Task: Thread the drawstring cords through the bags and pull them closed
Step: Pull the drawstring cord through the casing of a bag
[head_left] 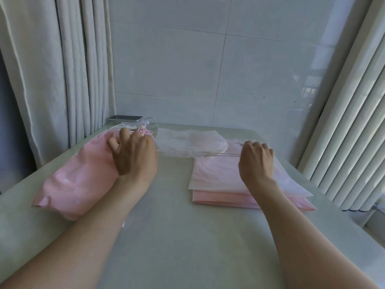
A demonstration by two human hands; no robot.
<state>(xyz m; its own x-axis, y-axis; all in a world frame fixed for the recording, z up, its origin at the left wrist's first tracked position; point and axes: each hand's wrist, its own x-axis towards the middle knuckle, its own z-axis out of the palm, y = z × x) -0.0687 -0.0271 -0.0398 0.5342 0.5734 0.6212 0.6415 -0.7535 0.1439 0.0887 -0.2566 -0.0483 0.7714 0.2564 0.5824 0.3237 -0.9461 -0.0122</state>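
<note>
One cord (229, 156), left hand (135, 157) to right hand (256, 161)

From where I stand there is one table (177, 236) with two hands over it, one left hand (133, 155) and one right hand (257, 161); one stuffed pink bag (83, 174); one sheer white bag (191, 142); one pile of flat pink bags (216, 184) (at least two layers show; beyond that I can't count); one taut cord (227, 155); one tangle of pink cords (143, 130), strands uncountable; one phone (126, 117); one white charger box (135, 122).
</note>
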